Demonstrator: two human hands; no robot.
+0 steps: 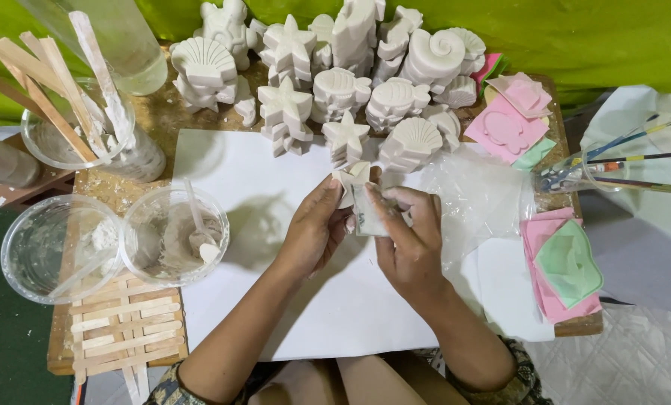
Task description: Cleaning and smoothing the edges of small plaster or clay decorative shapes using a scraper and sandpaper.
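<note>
Green cloth behind a crowded tabletop (110,196). Left hand (314,229) pinches a plaster starfish (350,180) over the white sheet (275,195) mid-tabletop; right hand (406,244) closes on a small scrap (367,217) against it. Those thin arms look snappable if squeezed, and a slip could topple the shell casts (335,82) along the far edge.

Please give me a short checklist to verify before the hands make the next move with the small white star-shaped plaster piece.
1. Left hand grips the small white star-shaped plaster piece: ok.
2. Right hand holds a small pale piece against the star: ok; its kind, cannot tell.
3. White paper sheet lies under the hands: ok.
4. Stacked white plaster shells and stars stand apart from the hands: ok.
5. Clear plastic cup with grey-white paste and a spoon stands upright: ok.
6. Star undamaged: cannot tell.
</note>
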